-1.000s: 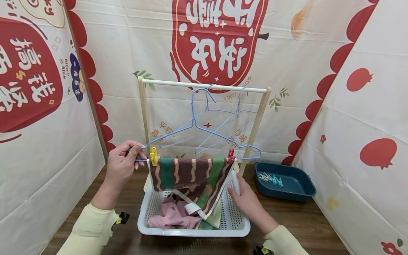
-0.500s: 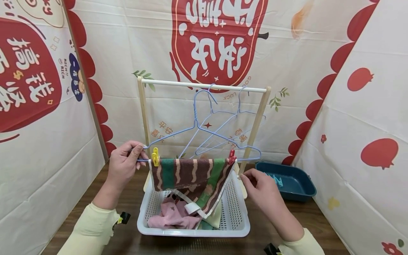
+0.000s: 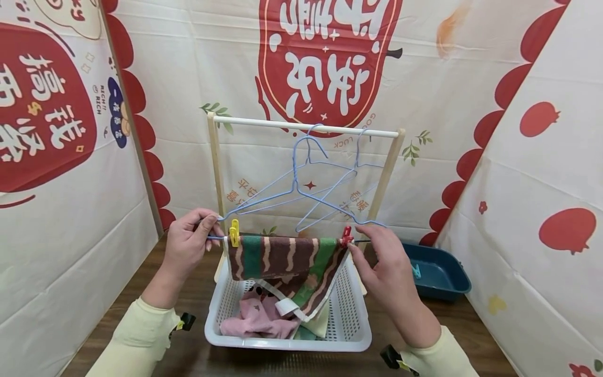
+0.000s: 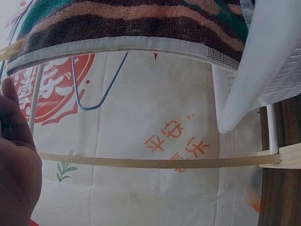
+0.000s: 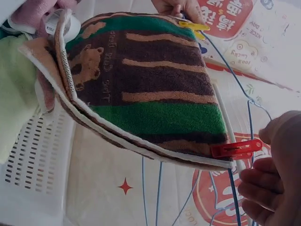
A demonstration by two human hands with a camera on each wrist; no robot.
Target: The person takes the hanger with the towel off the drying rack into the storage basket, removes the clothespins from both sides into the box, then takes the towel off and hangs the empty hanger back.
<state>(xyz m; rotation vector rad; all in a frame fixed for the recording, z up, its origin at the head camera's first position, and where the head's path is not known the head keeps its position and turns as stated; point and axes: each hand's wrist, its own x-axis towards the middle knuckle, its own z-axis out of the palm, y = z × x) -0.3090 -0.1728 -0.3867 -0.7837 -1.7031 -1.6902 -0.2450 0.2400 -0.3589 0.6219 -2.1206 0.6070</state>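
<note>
My left hand (image 3: 190,238) grips the left end of a blue wire hanger (image 3: 294,183). A brown and green striped towel (image 3: 287,256) is folded over the hanger's bottom wire. A yellow clothespin (image 3: 234,233) fastens its left side, a red clothespin (image 5: 237,149) its right. My right hand (image 3: 388,264) is at the hanger's right end, beside the red clothespin. In the right wrist view its thumb and bent fingers stand apart, near the wire and without pinching the clothespin. The towel's lower corner hangs into a white basket (image 3: 216,314).
Pink cloth (image 3: 259,317) and pale green cloth (image 3: 321,322) lie in the basket. Behind it stands a wooden rack (image 3: 214,157) with a white bar (image 3: 301,125) carrying other blue hangers. A dark blue tray (image 3: 440,293) with clothespins is at the right. Printed cloth walls surround the table.
My right hand has moved from the basket's right side up to the hanger's right end. The left hand keeps its grip. The hangers on the bar have swung.
</note>
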